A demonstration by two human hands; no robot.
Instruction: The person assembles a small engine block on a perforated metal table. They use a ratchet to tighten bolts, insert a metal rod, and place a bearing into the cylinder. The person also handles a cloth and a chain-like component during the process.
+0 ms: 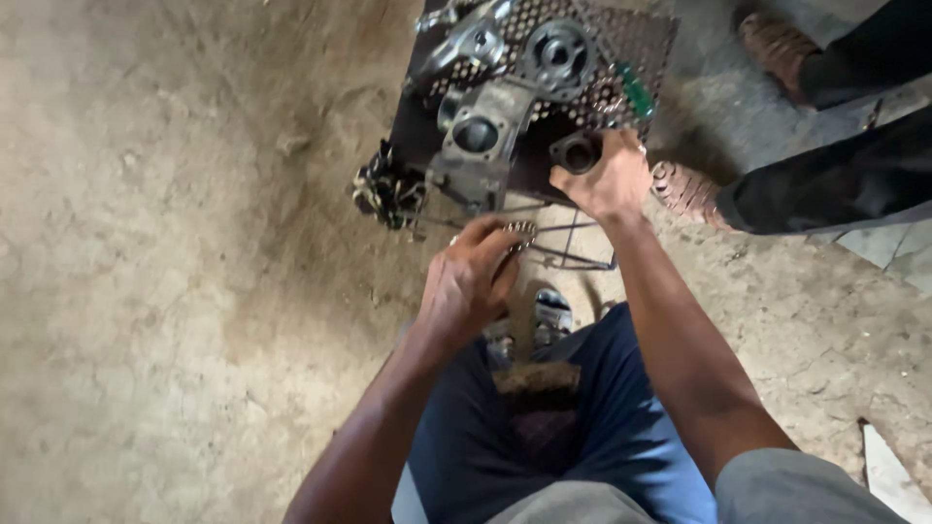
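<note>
Left hand [466, 286] pinching bearing [521, 231] in fingers below worktop [641, 44], right hand [610, 180] gripping ring [577, 152] at its edge; both probably heavy, rigid, greasy, gripping by rims.

No packages, labels, signs or screens are visible in this view. Nothing in view shows a printed face.

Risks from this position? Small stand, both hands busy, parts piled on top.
1. The grey metal housing sits at the near edge of the perforated stand top; a nudge might tip it off.
2. The left hand holds a small toothed ring over bare dirt; dropped, it could pick up grit.
3. The right hand works close beside another person's sandalled foot.
</note>
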